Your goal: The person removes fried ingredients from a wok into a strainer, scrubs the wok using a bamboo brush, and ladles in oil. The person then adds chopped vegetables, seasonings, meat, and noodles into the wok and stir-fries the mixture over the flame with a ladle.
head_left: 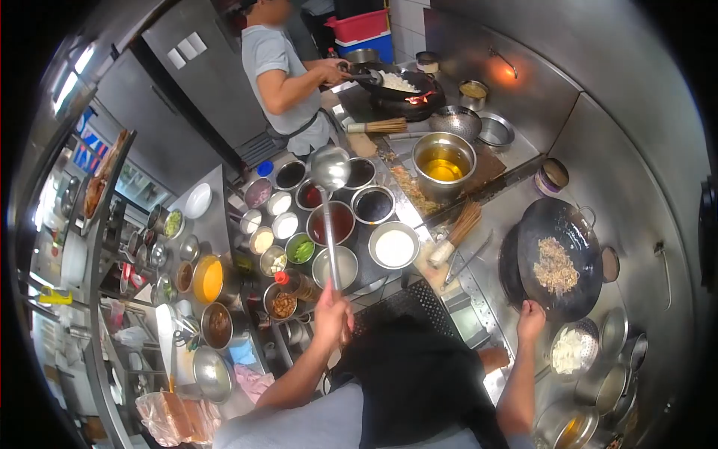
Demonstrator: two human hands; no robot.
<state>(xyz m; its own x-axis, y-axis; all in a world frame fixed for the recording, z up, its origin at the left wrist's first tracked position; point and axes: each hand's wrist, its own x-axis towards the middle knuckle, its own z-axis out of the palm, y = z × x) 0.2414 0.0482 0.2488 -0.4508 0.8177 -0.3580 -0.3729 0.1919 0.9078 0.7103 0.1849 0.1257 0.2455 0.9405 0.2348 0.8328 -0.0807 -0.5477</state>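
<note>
My left hand [332, 318] is closed around the handle of a long metal ladle [330, 168]. The ladle's bowl is over several sauce pots, among them a pot of reddish-brown sauce [344, 224] and a bowl of white powder or liquid [394, 248]. At the right, my right hand [530, 322] grips the near rim of a black wok [587, 262]. Chopped, browned food [555, 267] lies in the wok, which looks tilted. What exactly the fingers hold at the rim is partly hidden.
A co-worker [277, 82] tends another wok [426, 84] over a flame. Between the stations stand a pot of yellow oil [444, 161] and a bamboo brush [456, 232]. A perforated strainer [574, 348] with pale slices lies at right. Shelves and food containers [209, 278] line the left.
</note>
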